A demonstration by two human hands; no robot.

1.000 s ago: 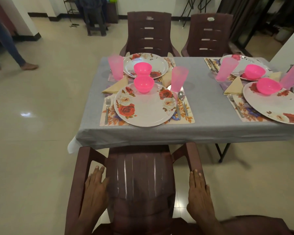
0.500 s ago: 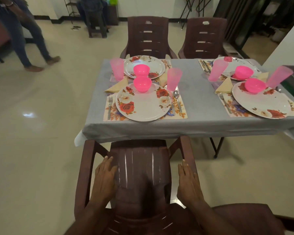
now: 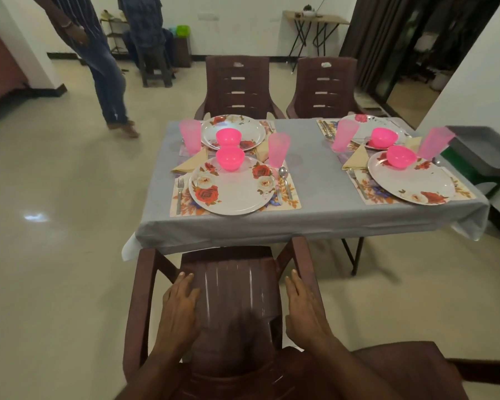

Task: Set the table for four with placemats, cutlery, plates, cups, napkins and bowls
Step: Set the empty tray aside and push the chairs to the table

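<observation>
Here we rest our left hand (image 3: 181, 306) and right hand (image 3: 302, 308) flat, fingers straight, on the chair (image 3: 234, 287); the table (image 3: 315, 180) holds four plates, four bowls, four cups.

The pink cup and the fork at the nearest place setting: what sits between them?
In the head view, the flowered plate, carrying a pink bowl, lies between the fork and the pink cup.

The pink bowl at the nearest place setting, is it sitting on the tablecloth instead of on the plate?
No, the pink bowl sits on the far edge of the flowered plate, not on the grey tablecloth.
</observation>
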